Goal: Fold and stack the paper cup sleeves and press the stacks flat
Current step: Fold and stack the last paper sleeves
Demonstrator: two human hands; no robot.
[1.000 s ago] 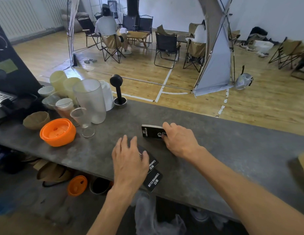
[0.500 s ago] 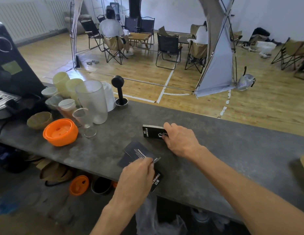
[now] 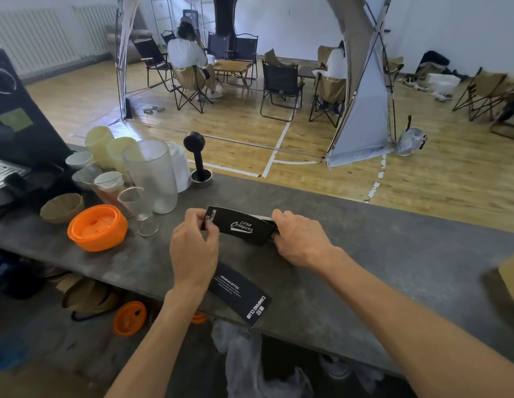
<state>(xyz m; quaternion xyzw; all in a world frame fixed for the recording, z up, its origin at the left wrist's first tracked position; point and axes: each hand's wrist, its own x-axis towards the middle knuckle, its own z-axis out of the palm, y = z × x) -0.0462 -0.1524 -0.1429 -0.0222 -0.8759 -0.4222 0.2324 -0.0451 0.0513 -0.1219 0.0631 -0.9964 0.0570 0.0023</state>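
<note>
Over the middle of the worktop (image 3: 379, 254), the left hand (image 3: 194, 245) and right hand (image 3: 300, 239) each close their grip on an end of a black sleeve (image 3: 240, 225) printed "Campers". A second sleeve (image 3: 240, 294), reading "DRINK&COFFEE" and "CAMPING CLUB", lies at the near edge.

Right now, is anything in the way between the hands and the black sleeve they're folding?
No. The left hand and right hand already grip the ends of the black sleeve. Another sleeve lies flat near the counter edge, out of the way.
</note>
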